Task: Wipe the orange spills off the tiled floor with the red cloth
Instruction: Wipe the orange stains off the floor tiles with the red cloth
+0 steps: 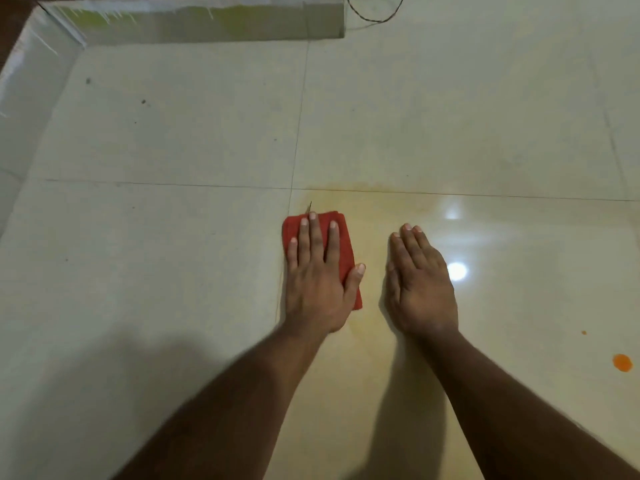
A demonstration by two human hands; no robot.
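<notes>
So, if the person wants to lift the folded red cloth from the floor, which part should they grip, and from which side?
Probably the near right edge of the folded red cloth, approached from the right. The cloth lies flat on the tiled floor with the left hand pressing down on most of it, and that strip beside the thumb stays uncovered. The right hand rests flat, free, just beside it.

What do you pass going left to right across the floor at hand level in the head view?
Folded red cloth under the flat left hand → right hand flat on the tiles → round orange spill.
</notes>
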